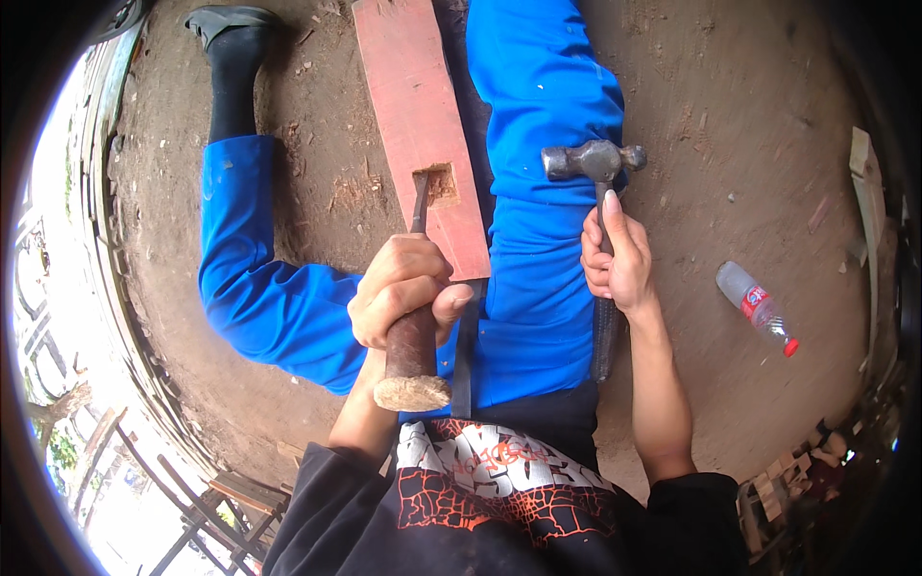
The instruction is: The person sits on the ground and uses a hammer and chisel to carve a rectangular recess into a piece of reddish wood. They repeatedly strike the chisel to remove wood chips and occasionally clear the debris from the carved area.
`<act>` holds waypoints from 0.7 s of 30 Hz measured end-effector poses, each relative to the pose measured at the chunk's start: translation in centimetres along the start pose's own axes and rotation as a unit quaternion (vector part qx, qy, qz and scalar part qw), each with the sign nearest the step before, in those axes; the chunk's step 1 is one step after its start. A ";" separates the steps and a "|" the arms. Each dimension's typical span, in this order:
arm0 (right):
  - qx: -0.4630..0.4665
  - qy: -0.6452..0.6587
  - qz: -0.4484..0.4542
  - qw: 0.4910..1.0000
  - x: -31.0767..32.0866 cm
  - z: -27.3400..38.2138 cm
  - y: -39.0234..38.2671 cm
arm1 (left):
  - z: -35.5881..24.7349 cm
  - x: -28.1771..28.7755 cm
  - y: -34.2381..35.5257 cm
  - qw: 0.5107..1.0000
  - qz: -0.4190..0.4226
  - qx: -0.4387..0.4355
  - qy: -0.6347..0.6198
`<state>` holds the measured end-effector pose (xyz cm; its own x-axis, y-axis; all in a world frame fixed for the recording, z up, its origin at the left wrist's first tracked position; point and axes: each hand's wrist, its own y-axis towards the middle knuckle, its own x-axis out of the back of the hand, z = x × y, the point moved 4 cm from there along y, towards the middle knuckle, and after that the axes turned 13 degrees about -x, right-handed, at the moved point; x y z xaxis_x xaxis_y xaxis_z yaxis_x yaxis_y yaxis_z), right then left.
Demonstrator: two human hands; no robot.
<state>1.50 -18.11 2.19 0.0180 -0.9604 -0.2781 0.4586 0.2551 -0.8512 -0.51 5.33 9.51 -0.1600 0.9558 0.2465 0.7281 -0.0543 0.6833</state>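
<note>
My left hand (403, 293) is wrapped round the thick wooden handle of a chisel (411, 350), whose handle end is flattened and frayed. The chisel's narrow metal blade slants into the left side of a square mortise (440, 185) cut in a reddish wooden board (413, 96). Pale chipped wood shows inside that recess. My right hand (618, 254) grips a ball-peen hammer (597, 161) by its dark handle, thumb laid along the shaft. The hammer's head is up over my right thigh, apart from the chisel.
My legs in blue trousers (538, 230) lie on either side of the board. Wood chips (355, 189) are scattered on the dirt floor (711, 86). A plastic bottle (757, 305) with a red cap lies to the right. Wood offcuts (783, 485) are piled at the lower right.
</note>
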 end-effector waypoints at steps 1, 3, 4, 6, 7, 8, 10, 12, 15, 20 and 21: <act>-0.001 0.000 -0.002 1.000 0.0 0.0 0.0 | 0.0 0.0 0.0 1.000 0.009 0.002 0.000; -0.004 0.006 -0.007 1.000 -0.2 -0.1 0.1 | 0.0 0.2 0.0 1.000 0.011 -0.018 -0.006; 0.000 0.005 -0.008 1.000 -0.1 -0.2 0.2 | -0.2 0.2 0.2 1.000 0.012 -0.020 -0.008; 0.003 0.003 -0.013 1.000 -0.1 -0.2 0.2 | -0.2 0.3 0.3 0.999 0.005 -0.031 -0.014; 0.003 0.002 -0.016 1.000 -0.2 -0.2 0.2 | -0.1 0.4 0.3 1.000 -0.001 -0.027 -0.012; 0.003 0.001 -0.019 1.000 -0.2 -0.2 0.1 | -0.1 0.5 0.3 1.000 -0.007 -0.024 -0.011; 0.005 -0.002 -0.018 1.000 -0.2 -0.2 0.2 | 0.0 0.7 0.2 1.000 -0.014 -0.020 -0.009; 0.006 -0.003 -0.020 1.000 -0.3 -0.1 0.0 | 0.0 0.7 0.1 1.000 -0.015 -0.020 -0.011; 0.009 -0.005 -0.024 1.000 -0.6 0.2 -0.2 | 0.0 0.7 -0.3 0.999 -0.024 0.001 -0.023; 0.015 -0.041 -0.063 0.997 -1.1 0.2 -0.9 | 0.4 0.0 -0.3 0.999 -0.039 -0.010 -0.012; 0.022 -0.061 -0.065 0.996 -1.3 0.6 -1.3 | 0.5 0.0 -0.1 0.999 -0.046 -0.009 -0.010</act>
<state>1.39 -17.26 3.92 0.0632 -0.9921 -0.1079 0.5029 0.1251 -0.8552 -0.25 5.46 9.04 -0.2118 0.9628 0.1676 0.6990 0.0294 0.7145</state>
